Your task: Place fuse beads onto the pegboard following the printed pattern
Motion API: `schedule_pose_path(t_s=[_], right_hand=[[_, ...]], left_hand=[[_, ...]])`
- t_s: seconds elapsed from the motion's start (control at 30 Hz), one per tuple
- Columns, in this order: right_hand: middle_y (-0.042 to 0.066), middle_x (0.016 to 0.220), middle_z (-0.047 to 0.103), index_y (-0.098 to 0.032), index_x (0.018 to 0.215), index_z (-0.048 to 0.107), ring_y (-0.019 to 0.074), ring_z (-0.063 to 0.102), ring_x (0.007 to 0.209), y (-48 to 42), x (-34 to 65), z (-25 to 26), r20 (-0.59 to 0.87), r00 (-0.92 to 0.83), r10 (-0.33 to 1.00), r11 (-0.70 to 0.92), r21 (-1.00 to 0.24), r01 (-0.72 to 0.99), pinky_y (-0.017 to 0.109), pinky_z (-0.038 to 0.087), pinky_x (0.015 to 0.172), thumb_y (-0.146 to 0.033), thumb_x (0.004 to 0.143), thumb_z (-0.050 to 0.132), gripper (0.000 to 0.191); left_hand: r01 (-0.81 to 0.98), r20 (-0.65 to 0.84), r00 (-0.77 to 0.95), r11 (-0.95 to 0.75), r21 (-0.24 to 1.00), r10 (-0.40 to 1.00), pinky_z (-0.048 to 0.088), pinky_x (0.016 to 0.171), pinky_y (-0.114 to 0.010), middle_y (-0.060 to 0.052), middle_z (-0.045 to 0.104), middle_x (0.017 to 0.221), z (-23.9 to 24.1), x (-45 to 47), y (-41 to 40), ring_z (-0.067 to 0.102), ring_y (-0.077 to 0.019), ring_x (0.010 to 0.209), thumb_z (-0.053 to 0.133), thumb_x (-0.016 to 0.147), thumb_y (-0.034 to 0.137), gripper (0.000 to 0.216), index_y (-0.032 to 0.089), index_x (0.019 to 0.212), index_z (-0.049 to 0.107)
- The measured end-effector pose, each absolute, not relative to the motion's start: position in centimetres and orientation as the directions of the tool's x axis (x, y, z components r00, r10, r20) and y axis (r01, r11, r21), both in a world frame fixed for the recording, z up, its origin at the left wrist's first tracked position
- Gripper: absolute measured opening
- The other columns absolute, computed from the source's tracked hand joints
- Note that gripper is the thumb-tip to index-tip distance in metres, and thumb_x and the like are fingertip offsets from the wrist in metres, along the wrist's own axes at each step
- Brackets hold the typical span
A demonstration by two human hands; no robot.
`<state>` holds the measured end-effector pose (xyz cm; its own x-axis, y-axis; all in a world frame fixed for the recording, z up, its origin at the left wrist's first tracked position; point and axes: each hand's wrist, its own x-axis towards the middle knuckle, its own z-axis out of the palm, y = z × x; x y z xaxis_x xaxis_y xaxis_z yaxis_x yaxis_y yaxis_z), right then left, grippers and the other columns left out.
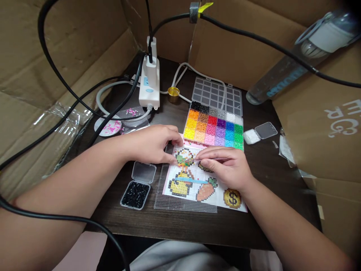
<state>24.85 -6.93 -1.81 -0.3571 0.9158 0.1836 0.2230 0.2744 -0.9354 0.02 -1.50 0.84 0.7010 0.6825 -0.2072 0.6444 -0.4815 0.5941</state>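
A clear pegboard (169, 201) lies over a printed pattern sheet (234, 199) on the dark table (265, 177). My left hand (153, 143) rests on the board's upper left part, fingers curled and pinching at a bead figure. My right hand (225, 165) is closed around thin metal tweezers (194, 160) whose tips point left toward my left fingertips. A blue tool (188, 180) lies across the pattern below the hands. A small open box of black beads (135, 194) sits left of the board.
A tray of sorted coloured beads (214, 128) with its lid open stands behind the board. A white power strip (149, 82), black cables (70, 94), a gold cap (173, 94), a small white bead box (252, 136) and cardboard walls (324, 131) surround the table.
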Motion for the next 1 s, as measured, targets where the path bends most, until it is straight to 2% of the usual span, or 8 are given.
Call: schedule_pose_path(t_s=[0.13, 0.37, 0.53, 0.7, 0.87, 1.0], right_hand=[[0.005, 0.083, 0.083, -0.025, 0.081, 0.084, 0.0206, 0.079, 0.077, -6.9, 24.9, -1.8, 0.183, -0.332, 0.926, 0.26, -0.943, 0.208, 0.033, 0.066, 0.074, -0.023, 0.083, 0.08, 0.005], [0.004, 0.087, 0.083, -0.026, 0.083, 0.084, 0.0202, 0.078, 0.08, -6.2, 26.0, -2.2, 0.206, -0.162, 0.965, 0.243, -0.935, 0.26, 0.034, 0.066, 0.076, -0.021, 0.082, 0.08, 0.007], [0.004, 0.09, 0.083, -0.026, 0.084, 0.084, 0.0207, 0.079, 0.084, -6.6, 26.0, -2.0, 0.224, -0.195, 0.955, 0.27, -0.929, 0.252, 0.035, 0.067, 0.078, -0.019, 0.082, 0.08, 0.009], [0.005, 0.085, 0.083, -0.025, 0.082, 0.084, 0.0208, 0.079, 0.08, -6.8, 25.5, -1.7, 0.238, -0.329, 0.914, 0.318, -0.923, 0.218, 0.035, 0.067, 0.077, -0.019, 0.083, 0.079, 0.008], [0.006, 0.083, 0.083, -0.024, 0.081, 0.084, 0.0217, 0.079, 0.078, -6.8, 25.3, -1.7, 0.217, -0.338, 0.916, 0.303, -0.925, 0.227, 0.035, 0.067, 0.074, -0.025, 0.085, 0.079, 0.007], [0.006, 0.082, 0.083, -0.024, 0.081, 0.084, 0.0207, 0.079, 0.076, -6.8, 25.2, -1.6, 0.211, -0.345, 0.915, 0.299, -0.927, 0.227, 0.033, 0.066, 0.073, -0.022, 0.084, 0.079, 0.007]], left_hand=[[0.65, -0.22, 0.7, -0.477, 0.592, 0.68, 0.044, 0.075, -0.028, -0.005, 0.066, 0.106, 1.0, 0.0, -1.5, 0.06, -0.0158, 0.082, 0.081, 0.076, 0.032, 0.039, 0.017, 0.111, 0.073], [0.651, -0.217, 0.701, -0.486, 0.582, 0.679, 0.044, 0.074, -0.028, -0.005, 0.065, 0.105, 1.0, 0.0, -1.5, 0.059, -0.0152, 0.08, 0.082, 0.076, 0.033, 0.039, 0.017, 0.11, 0.073], [0.644, -0.208, 0.704, -0.486, 0.59, 0.679, 0.045, 0.074, -0.027, -0.005, 0.066, 0.106, 0.9, 0.0, -1.5, 0.059, -0.0156, 0.081, 0.081, 0.076, 0.034, 0.04, 0.018, 0.112, 0.073], [0.631, -0.193, 0.711, -0.492, 0.6, 0.676, 0.045, 0.075, -0.027, -0.005, 0.067, 0.105, 0.8, -0.1, -1.4, 0.06, -0.0157, 0.081, 0.08, 0.076, 0.034, 0.038, 0.018, 0.11, 0.073], [0.625, -0.181, 0.712, -0.496, 0.602, 0.678, 0.045, 0.074, -0.027, -0.004, 0.066, 0.103, 0.7, -0.1, -1.4, 0.06, -0.0152, 0.08, 0.081, 0.075, 0.035, 0.039, 0.019, 0.109, 0.073], [0.637, -0.199, 0.704, -0.484, 0.6, 0.681, 0.045, 0.074, -0.027, -0.004, 0.066, 0.104, 0.8, -0.1, -1.4, 0.06, -0.0157, 0.081, 0.081, 0.075, 0.035, 0.038, 0.019, 0.109, 0.074]])
